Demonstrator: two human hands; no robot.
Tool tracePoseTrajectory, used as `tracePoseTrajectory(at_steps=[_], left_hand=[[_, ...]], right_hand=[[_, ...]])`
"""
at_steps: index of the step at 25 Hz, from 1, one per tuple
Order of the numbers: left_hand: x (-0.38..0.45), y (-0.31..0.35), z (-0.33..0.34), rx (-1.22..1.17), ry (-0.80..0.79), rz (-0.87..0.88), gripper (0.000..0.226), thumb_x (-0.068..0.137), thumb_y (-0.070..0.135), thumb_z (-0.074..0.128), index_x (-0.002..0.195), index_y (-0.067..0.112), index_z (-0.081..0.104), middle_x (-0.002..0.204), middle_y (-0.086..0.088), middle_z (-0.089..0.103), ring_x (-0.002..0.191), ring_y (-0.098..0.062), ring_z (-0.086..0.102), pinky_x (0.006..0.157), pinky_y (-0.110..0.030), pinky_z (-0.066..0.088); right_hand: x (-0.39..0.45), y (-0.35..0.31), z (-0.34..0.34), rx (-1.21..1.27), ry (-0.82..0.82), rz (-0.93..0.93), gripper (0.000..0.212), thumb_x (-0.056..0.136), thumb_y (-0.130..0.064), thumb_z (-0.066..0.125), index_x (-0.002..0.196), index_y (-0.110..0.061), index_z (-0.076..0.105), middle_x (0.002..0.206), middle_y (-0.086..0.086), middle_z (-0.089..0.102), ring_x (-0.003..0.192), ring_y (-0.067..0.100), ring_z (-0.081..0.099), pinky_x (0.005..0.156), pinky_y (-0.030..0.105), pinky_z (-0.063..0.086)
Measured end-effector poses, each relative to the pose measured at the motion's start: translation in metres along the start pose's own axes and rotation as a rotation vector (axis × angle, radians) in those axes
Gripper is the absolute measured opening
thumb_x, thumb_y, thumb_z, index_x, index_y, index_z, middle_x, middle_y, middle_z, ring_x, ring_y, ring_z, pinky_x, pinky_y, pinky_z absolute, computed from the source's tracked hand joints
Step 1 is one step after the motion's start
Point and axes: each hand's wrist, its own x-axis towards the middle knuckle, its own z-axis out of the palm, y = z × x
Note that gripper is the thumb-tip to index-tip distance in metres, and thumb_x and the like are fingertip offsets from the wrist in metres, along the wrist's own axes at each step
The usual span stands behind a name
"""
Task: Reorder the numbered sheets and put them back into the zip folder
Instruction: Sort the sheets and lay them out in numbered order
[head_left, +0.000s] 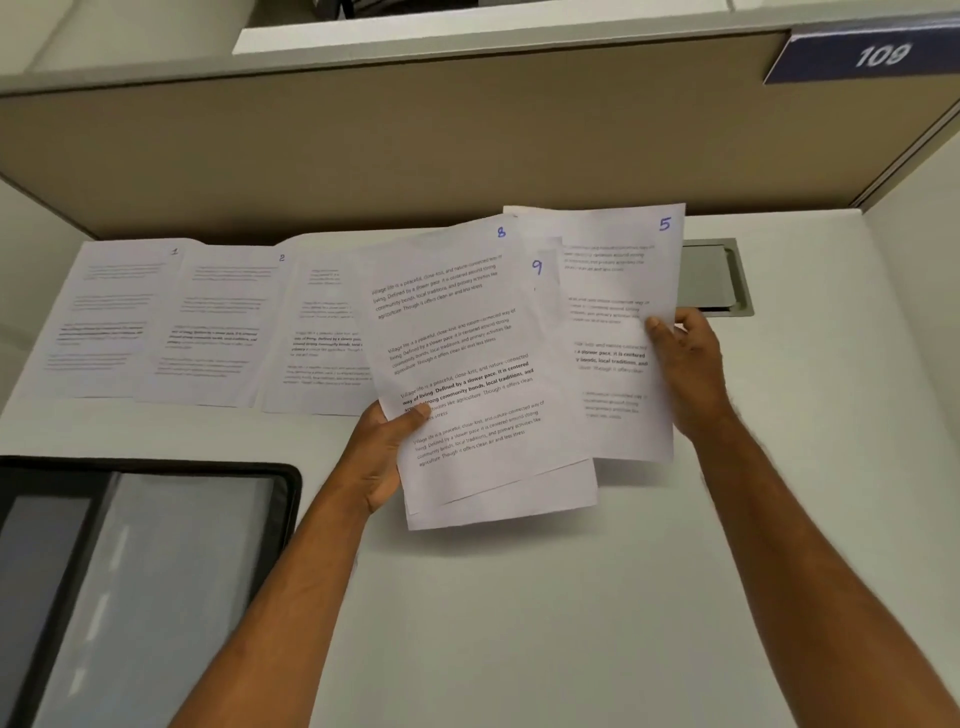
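Observation:
My left hand (384, 447) grips a small fan of printed sheets above the desk, with sheet 8 (457, 353) on top and sheet 9 (540, 291) peeking out behind it. Sheet 5 (623, 332) is pinched at its right edge by my right hand (685, 364), overlapping the back of that fan. Flat on the desk at the far left lie sheet 1 (111, 317), sheet 2 (218, 322) and a third sheet (322, 332) whose number is hidden. The open zip folder (156, 571), black-edged with a clear pocket, sits at the lower left.
A tan cubicle partition (415, 156) closes the back of the white desk (519, 623). A grey cable grommet (717, 280) is set in the desk behind sheet 5. A blue sign reading 109 (878, 54) hangs at the upper right.

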Motion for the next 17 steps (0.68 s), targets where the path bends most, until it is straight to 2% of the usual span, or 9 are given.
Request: tracePoseTrajectory(at_steps=[2,6,8,11,13,17], left_hand=[[0.007,0.002,-0.001,-0.003,0.015,0.006,0.032,0.099,0.001,0.057,0.125,0.016,0.065,0.123,-0.006,0.073,0.112,-0.022,0.071,0.091,-0.036,0.06],[0.015,-0.002,-0.004,-0.004,0.048,-0.019,0.03,0.099,0.0,0.056,0.122,0.016,0.066,0.12,-0.005,0.075,0.107,-0.021,0.073,0.09,-0.036,0.06],[0.017,-0.005,-0.005,-0.007,0.06,-0.023,0.03,0.099,-0.001,0.055,0.12,0.017,0.067,0.118,-0.004,0.075,0.105,-0.02,0.073,0.087,-0.034,0.061],[0.02,-0.008,-0.007,-0.007,0.083,-0.026,0.031,0.099,-0.002,0.055,0.119,0.018,0.067,0.117,-0.003,0.076,0.102,-0.019,0.074,0.087,-0.034,0.061],[0.023,-0.009,-0.008,-0.021,0.091,-0.03,0.031,0.099,-0.002,0.055,0.12,0.018,0.067,0.119,-0.003,0.075,0.104,-0.019,0.074,0.088,-0.034,0.061],[0.025,-0.008,-0.008,-0.039,0.071,-0.023,0.035,0.1,-0.002,0.053,0.125,0.018,0.065,0.123,-0.003,0.073,0.11,-0.02,0.072,0.088,-0.033,0.061]], right_hand=[[0.023,0.007,-0.009,-0.054,0.088,-0.01,0.021,0.104,-0.029,0.064,0.115,-0.012,0.058,0.104,0.0,0.07,0.082,0.009,0.066,0.075,0.029,0.053],[0.057,0.03,-0.027,-0.195,0.144,-0.008,0.037,0.103,-0.029,0.065,0.133,-0.01,0.053,0.118,0.005,0.067,0.101,0.023,0.068,0.073,0.02,0.05],[0.06,0.038,-0.03,-0.306,0.166,-0.028,0.047,0.103,-0.029,0.065,0.143,-0.01,0.047,0.128,0.009,0.063,0.112,0.028,0.064,0.087,0.026,0.049],[0.049,0.061,-0.026,-0.678,0.201,-0.33,0.057,0.099,-0.04,0.062,0.145,-0.009,0.048,0.144,0.017,0.053,0.131,0.038,0.05,0.108,0.041,0.038],[0.032,0.081,-0.014,-0.888,0.11,-0.472,0.063,0.097,-0.053,0.059,0.146,-0.014,0.052,0.154,0.017,0.047,0.142,0.039,0.042,0.116,0.047,0.034],[0.01,0.108,0.005,-1.107,0.005,-0.389,0.084,0.094,-0.073,0.044,0.16,-0.021,0.039,0.169,0.017,0.03,0.156,0.041,0.023,0.126,0.056,0.018]])
